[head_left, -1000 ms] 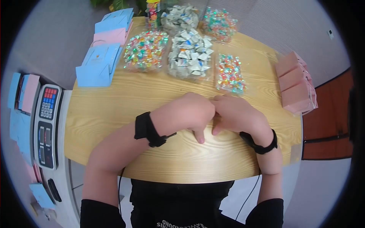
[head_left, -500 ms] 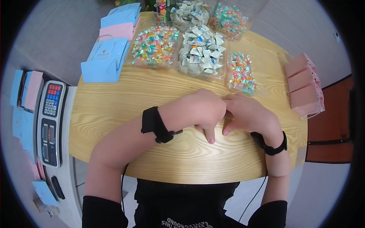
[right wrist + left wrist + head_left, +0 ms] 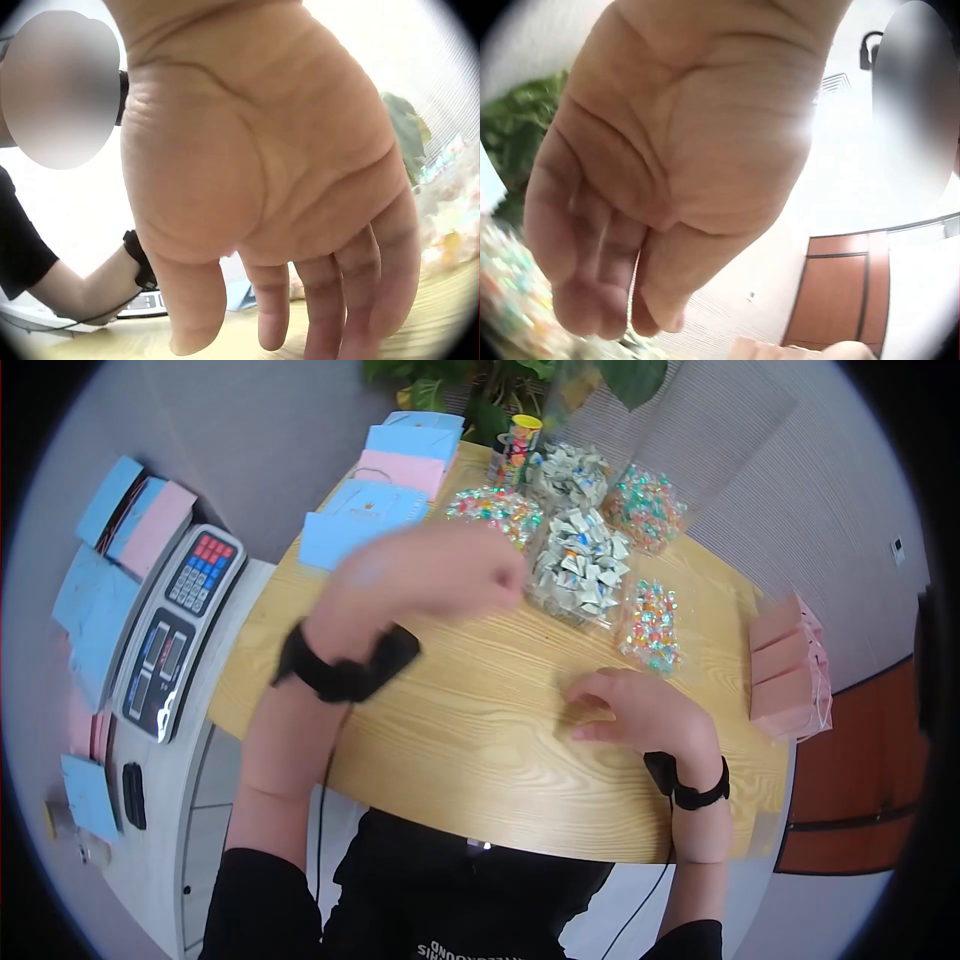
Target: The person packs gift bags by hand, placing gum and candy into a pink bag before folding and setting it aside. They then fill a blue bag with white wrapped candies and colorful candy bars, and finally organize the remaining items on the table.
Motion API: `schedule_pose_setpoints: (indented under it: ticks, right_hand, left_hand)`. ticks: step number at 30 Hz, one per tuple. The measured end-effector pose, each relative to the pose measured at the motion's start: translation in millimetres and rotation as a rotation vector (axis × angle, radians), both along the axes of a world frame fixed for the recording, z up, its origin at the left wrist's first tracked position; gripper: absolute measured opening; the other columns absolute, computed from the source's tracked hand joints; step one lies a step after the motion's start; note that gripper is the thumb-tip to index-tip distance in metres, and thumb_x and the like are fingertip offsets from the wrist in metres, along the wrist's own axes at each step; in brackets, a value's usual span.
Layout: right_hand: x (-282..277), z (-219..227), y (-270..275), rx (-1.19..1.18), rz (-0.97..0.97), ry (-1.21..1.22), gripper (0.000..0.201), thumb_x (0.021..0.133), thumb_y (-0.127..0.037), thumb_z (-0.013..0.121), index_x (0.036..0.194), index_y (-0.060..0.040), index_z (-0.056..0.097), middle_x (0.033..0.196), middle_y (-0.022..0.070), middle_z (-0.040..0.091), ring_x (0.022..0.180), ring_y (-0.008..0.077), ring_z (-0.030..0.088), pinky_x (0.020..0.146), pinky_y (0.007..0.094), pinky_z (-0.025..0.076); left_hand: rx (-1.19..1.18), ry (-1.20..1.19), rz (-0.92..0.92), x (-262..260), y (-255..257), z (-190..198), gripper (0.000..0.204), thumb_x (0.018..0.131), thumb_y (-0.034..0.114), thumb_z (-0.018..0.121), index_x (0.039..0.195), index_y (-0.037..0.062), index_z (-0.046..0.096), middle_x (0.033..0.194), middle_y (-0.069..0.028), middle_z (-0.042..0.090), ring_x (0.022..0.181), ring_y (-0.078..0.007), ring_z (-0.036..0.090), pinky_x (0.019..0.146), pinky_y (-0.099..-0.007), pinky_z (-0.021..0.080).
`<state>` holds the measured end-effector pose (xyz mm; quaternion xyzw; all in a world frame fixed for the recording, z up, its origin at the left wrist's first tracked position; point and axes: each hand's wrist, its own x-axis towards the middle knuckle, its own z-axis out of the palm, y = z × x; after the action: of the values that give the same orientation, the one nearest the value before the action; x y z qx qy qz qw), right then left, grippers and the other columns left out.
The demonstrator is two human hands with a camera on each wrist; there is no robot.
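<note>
My left hand [image 3: 430, 570] is raised above the left half of the table, blurred, and overlaps the front blue gift bag [image 3: 365, 520] and the box of colourful wrapped candies [image 3: 495, 508] in the head view. Its palm shows in the left wrist view, with loosely bent fingers [image 3: 585, 300] and nothing held. Low over the wooden table [image 3: 470, 760], my right hand [image 3: 645, 710] has relaxed, spread fingers and holds nothing. Just beyond it lies a smaller clear tray of shiny wrapped candies [image 3: 652, 628]. Left of that tray stands a box of white-wrapped sweets [image 3: 580, 570].
Farther back are more white-wrapped sweets [image 3: 567, 475], another candy box [image 3: 648, 508] and a bright tube with a yellow lid [image 3: 522, 445]. Pink paper bags [image 3: 790, 670] stand at the right edge. A weighing scale [image 3: 185, 625] sits on the left side counter.
My hands were together over the middle of the table. The left has lifted away up and to the left; the right stays near its place. The head view has tilted.
</note>
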<state>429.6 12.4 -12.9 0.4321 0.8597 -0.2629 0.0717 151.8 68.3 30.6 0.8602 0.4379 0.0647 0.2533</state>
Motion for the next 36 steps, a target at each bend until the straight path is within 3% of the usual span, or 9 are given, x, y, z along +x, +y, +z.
schedule_pose_setpoints:
  ticks: [6,13,17,21,25,27,32,35,36]
  right_hand:
    - [-59,26,14,-0.058,0.089,0.140,0.039,0.086,-0.032,0.071,0.116,-0.0092,0.061,0.091,0.0110,0.068,0.083,0.0264,0.066,0.072,0.0367,0.051]
    - [-100,37,34,0.087,0.058,0.194,0.042,0.088,-0.034,0.070,0.120,-0.0085,0.060,0.090,0.0102,0.068,0.080,0.0233,0.065,0.071,0.0363,0.051]
    - [-92,45,37,0.096,0.070,0.317,0.044,0.087,-0.032,0.071,0.123,-0.0089,0.059,0.093,0.0089,0.067,0.081,0.0219,0.064,0.071,0.0339,0.051]
    - [-65,40,49,0.339,0.053,0.621,0.054,0.086,-0.030,0.073,0.134,-0.0125,0.054,0.107,0.0068,0.064,0.097,0.0170,0.061,0.073,0.0306,0.052]
    - [-47,47,61,0.503,-0.068,0.877,0.060,0.090,-0.039,0.068,0.140,-0.0142,0.048,0.113,0.0064,0.061,0.106,0.0159,0.057,0.074,0.0304,0.053]
    - [-38,64,56,0.183,-0.307,0.991,0.072,0.088,-0.052,0.066,0.139,-0.0055,0.048,0.110,0.0106,0.065,0.094,0.0172,0.062,0.074,0.0311,0.052]
    - [-9,70,60,0.152,-0.517,0.972,0.066,0.085,-0.052,0.068,0.127,-0.0023,0.055,0.096,0.0074,0.067,0.081,0.0129,0.063,0.069,0.0258,0.052]
    - [11,67,75,0.369,-0.564,1.145,0.054,0.084,-0.041,0.073,0.117,0.0001,0.060,0.091,0.0062,0.068,0.076,0.0111,0.063,0.068,0.0249,0.052]
    - [16,69,77,0.479,-0.569,1.252,0.049,0.084,-0.036,0.074,0.114,0.0004,0.062,0.091,0.0063,0.068,0.077,0.0105,0.063,0.068,0.0251,0.052]
  left_hand:
    - [0.493,0.063,0.325,-110,24,-48,0.030,0.076,0.012,0.072,0.104,0.0063,0.064,0.107,-0.0119,0.067,0.102,-0.0303,0.061,0.088,-0.0398,0.048]
    - [0.476,0.188,0.425,-122,14,-62,0.037,0.075,0.010,0.074,0.110,0.0074,0.064,0.111,-0.0133,0.066,0.108,-0.0321,0.059,0.092,-0.0407,0.047]
    - [0.184,-0.002,0.385,-131,-2,-29,0.025,0.077,0.005,0.070,0.101,0.0033,0.064,0.098,-0.0087,0.067,0.096,-0.0217,0.061,0.082,-0.0340,0.048]
    - [0.222,-0.182,0.230,-108,-32,23,0.019,0.079,0.005,0.069,0.097,0.0023,0.062,0.086,-0.0062,0.064,0.083,-0.0191,0.058,0.073,-0.0336,0.047]
    - [0.225,-0.270,0.004,-63,-30,53,0.016,0.078,0.001,0.067,0.094,0.0018,0.064,0.093,-0.0040,0.065,0.091,-0.0177,0.059,0.082,-0.0302,0.046]
    - [0.263,-0.289,-0.072,-35,-17,50,0.016,0.079,0.001,0.067,0.094,0.0022,0.064,0.093,-0.0041,0.066,0.091,-0.0193,0.059,0.084,-0.0313,0.046]
    - [0.479,-0.210,-0.215,22,13,40,0.015,0.077,0.004,0.071,0.092,0.0038,0.068,0.102,-0.0044,0.067,0.101,-0.0239,0.058,0.095,-0.0345,0.042]
    - [0.642,-0.438,-0.137,48,30,21,0.026,0.082,0.011,0.071,0.108,0.0062,0.067,0.122,-0.0074,0.061,0.117,-0.0252,0.052,0.104,-0.0374,0.036]
    - [0.508,-0.782,0.029,61,36,15,0.034,0.087,0.017,0.069,0.119,0.0074,0.061,0.130,-0.0098,0.054,0.123,-0.0265,0.048,0.106,-0.0384,0.035]
